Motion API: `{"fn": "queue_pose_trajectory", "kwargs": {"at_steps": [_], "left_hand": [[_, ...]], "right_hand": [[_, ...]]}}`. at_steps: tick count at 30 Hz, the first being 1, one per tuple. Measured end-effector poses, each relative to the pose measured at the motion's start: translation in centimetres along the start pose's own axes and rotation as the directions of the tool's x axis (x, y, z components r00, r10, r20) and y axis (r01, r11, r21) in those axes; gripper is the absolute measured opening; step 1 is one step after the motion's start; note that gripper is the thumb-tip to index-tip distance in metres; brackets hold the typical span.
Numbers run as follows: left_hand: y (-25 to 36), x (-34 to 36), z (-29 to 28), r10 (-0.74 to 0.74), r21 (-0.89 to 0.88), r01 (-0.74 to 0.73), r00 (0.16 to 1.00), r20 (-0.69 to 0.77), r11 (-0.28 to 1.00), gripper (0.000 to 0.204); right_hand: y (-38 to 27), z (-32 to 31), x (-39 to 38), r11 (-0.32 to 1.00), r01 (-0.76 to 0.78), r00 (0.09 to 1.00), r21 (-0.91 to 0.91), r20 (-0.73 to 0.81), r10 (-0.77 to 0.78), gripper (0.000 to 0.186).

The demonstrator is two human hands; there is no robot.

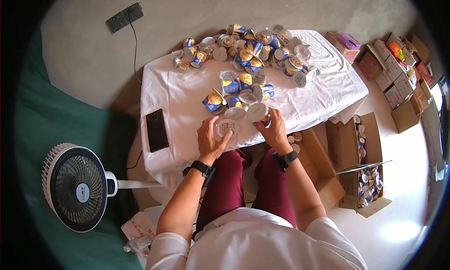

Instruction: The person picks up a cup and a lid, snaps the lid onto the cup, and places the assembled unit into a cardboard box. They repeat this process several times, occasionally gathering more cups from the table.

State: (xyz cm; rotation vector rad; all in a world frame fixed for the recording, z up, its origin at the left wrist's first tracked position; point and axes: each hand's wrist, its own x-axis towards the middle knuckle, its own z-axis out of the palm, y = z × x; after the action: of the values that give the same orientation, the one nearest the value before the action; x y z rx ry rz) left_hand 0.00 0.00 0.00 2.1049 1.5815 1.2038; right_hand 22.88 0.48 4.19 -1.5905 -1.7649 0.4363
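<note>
White cloth is covering the table beside a bare grey wall, and a dark phone is lying near its left edge. At the near edge, the left hand is curving half open around a clear tub, thumb overlapping its rim; I cannot tell how firmly it is gripping. The right hand is closing its fingers around a blue cup, whose white round end is facing outward, away from the palm. Just beyond, blue-and-yellow cups are clustering; farther back, a larger pile is mixing such cups with clear tubs showing brown pieces. Two open cardboard boxes on the floor at right are holding more cups.
</note>
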Motion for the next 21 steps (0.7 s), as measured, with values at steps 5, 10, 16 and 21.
{"fn": "queue_pose_trajectory", "kwargs": {"at_steps": [5, 10, 16, 21], "left_hand": [[1.1, 0.2, -0.4, 0.051, -0.042, -0.052, 0.998, -0.035, 0.998, 0.077], [1.0, 0.0, -0.6, 0.061, -0.03, -0.062, 0.998, -0.015, 0.998, 0.075], [1.5, 0.2, -0.6, 0.042, -0.053, -0.042, 0.999, -0.006, 0.998, 0.071], [1.3, 0.3, -0.2, 0.044, -0.038, -0.044, 0.999, 0.004, 0.998, 0.068]], "right_hand": [[0.2, 1.4, -1.6, 0.95, 0.034, 0.999, 0.309, 0.022, -0.043, 0.053], [2.1, 0.7, -1.7, 0.961, 0.081, 0.985, 0.266, 0.124, -0.118, 0.06], [6.4, -1.5, 3.8, 0.957, 0.204, 0.952, -0.207, -0.185, -0.243, 0.03], [8.8, -0.4, 4.6, 0.932, 0.142, 0.971, -0.332, -0.138, -0.197, 0.02]]}}
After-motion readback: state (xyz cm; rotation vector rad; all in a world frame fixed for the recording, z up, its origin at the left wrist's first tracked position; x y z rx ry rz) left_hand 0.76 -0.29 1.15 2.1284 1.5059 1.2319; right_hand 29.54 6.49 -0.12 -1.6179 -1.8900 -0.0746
